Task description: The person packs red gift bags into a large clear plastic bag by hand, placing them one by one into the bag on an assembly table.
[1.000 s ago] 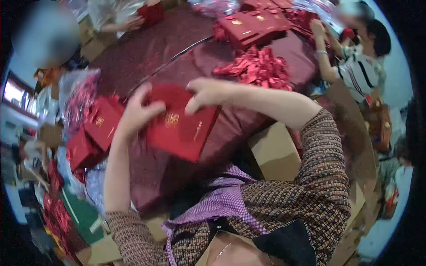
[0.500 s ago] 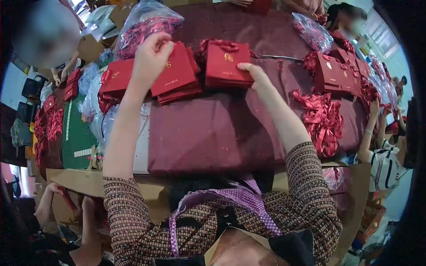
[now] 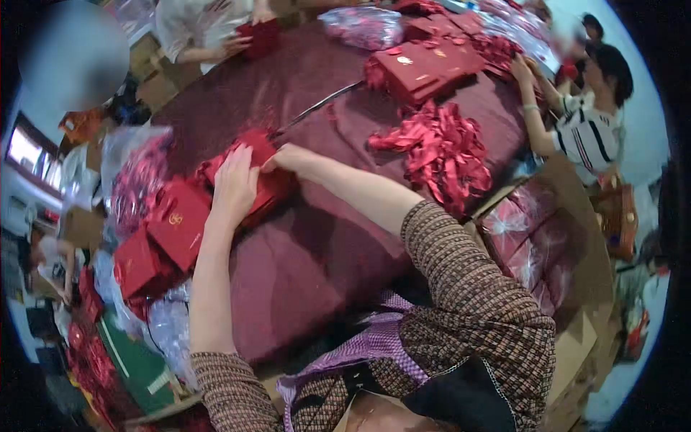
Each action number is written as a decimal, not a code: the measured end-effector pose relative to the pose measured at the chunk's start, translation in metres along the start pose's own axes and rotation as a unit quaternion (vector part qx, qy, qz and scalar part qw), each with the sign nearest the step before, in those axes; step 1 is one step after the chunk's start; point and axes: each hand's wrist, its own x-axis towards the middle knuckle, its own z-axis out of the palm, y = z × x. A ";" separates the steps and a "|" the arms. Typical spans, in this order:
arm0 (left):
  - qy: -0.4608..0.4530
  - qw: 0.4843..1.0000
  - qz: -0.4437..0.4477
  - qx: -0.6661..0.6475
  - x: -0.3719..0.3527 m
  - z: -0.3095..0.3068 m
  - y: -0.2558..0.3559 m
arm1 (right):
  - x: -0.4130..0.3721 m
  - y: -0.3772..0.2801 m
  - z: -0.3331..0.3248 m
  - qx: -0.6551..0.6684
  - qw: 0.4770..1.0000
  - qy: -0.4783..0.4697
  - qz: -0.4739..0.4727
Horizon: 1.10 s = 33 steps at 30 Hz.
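A stack of red gift bags with ribbons sits on the dark red cloth in front of me. My left hand lies over the stack's left part, its fingers stretched out across the top bag. At the stack's upper right edge, my right hand has its fingers closed on the rim of a red bag. The fingertips of both hands are close together, and the detail of the grip is partly hidden. Left of my left hand stands another pile of red bags with gold print.
A heap of red ribbons lies right of centre, below more stacked red bags. Plastic bags of ribbon stand at left. An open cardboard box is at lower right. Co-workers sit around the cloth-covered table.
The view has swung right. My left hand has come down from the air onto the bag stack, and my right hand has moved from the stack's lower right side to its upper edge.
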 end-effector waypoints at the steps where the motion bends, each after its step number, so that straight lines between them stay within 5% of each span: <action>1: -0.047 0.998 -0.033 0.036 -0.001 0.016 -0.006 | -0.005 -0.005 0.003 -0.024 0.999 0.026 0.024; 8: -0.107 0.980 -0.130 0.101 -0.005 0.041 0.006 | -0.036 -0.011 0.004 -0.017 0.995 0.097 0.013; 11: -0.123 0.975 -0.106 0.153 -0.008 0.046 0.002 | 0.000 0.026 -0.019 0.028 0.998 0.032 -0.050; 12: -0.131 0.972 -0.101 0.168 -0.007 0.046 0.006 | -0.040 0.010 -0.027 -0.103 0.976 0.088 -0.170; 13: -0.136 0.967 -0.108 0.184 -0.006 0.048 0.008 | -0.097 -0.021 -0.035 -0.222 0.957 0.127 -0.139; 14: -0.132 0.967 -0.108 0.188 -0.006 0.050 0.005 | -0.101 0.004 -0.054 -0.294 0.908 0.153 -0.257; 16: -0.127 0.967 -0.111 0.189 -0.006 0.057 -0.003 | -0.174 -0.001 -0.091 -0.372 0.879 0.091 -0.284; 18: -0.126 0.965 -0.115 0.199 -0.005 0.055 -0.001 | -0.249 0.003 -0.120 -0.466 0.819 0.150 -0.299; 20: -0.087 0.969 -0.097 0.212 -0.007 0.055 0.000 | -0.302 0.015 -0.150 -0.623 0.706 0.193 -0.274; 21: -0.072 0.969 -0.085 0.222 -0.007 0.055 -0.001 | -0.324 0.028 -0.164 -0.633 0.699 0.201 -0.265; 24: -0.011 0.974 -0.056 0.221 -0.007 0.053 -0.003 | -0.361 0.056 -0.178 -0.672 0.688 0.194 -0.193; 28: 0.044 0.971 -0.012 0.234 -0.008 0.037 0.009 | -0.354 0.081 -0.182 -0.670 0.686 0.184 -0.218; 33: 0.071 0.975 0.005 0.209 -0.014 0.007 0.032 | -0.304 0.088 -0.209 -0.545 0.778 0.180 -0.254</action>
